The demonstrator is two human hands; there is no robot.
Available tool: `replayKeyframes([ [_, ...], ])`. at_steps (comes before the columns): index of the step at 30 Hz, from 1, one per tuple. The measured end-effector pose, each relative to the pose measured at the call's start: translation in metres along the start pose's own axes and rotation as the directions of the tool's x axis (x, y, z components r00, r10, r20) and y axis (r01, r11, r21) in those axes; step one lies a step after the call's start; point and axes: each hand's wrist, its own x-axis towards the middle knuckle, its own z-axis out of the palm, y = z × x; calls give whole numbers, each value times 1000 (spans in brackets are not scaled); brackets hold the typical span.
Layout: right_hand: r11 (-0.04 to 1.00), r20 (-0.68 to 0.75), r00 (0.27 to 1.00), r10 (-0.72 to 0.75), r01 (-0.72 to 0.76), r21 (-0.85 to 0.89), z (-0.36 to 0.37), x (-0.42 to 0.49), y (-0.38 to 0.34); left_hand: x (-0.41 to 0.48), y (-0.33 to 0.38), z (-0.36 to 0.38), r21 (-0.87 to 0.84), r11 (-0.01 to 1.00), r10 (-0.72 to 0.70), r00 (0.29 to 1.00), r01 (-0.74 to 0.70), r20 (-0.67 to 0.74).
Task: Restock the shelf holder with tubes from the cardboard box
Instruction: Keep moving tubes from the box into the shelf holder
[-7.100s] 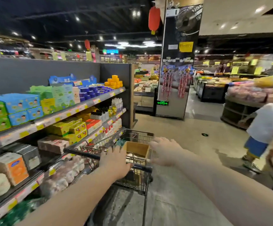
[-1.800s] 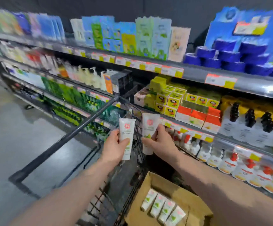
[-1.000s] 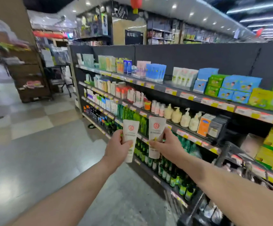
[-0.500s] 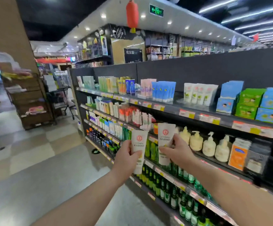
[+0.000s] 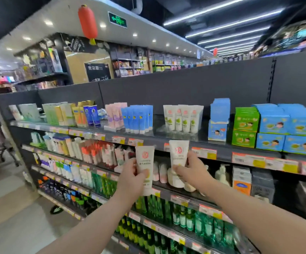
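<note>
left hand [image 5: 130, 177] gripping tube [image 5: 144, 166]; right hand [image 5: 192, 171] pinching second tube [image 5: 178, 153], below stocked shelf [image 5: 221, 153]

tubes [image 5: 183, 119] on top shelf [image 5: 154, 139], boxes [image 5: 276, 129] to right

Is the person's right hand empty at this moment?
No, the right hand grips a white tube, and the left hand grips a second tube.

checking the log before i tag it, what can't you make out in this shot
Head view only:
Cardboard box: outside the frame.
Left tube: small print blurred; partly covered by the left hand.
Right tube: bottom end hidden by the right hand.
Shelf tubes: rows behind hidden by the front row.
Price labels: too blurred to read.
</note>
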Motion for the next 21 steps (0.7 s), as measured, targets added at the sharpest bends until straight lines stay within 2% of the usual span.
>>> replayKeyframes([
  [6,1000,-123,992,23,-25,-10,-28,40,12,70,-11,32,-32,997,77,992,-74,101],
  [11,999,-278,961,-15,5,-39,-27,103,0,147,-17,35,-58,989,145,975,-137,169],
  [15,999,-340,939,-49,38,-39,-15,169,-26,212,-14,23,-152,976,189,956,-157,226],
  [21,994,-376,921,-103,79,-78,-3,248,-59,295,-17,19,-145,970,226,946,-196,232],
])
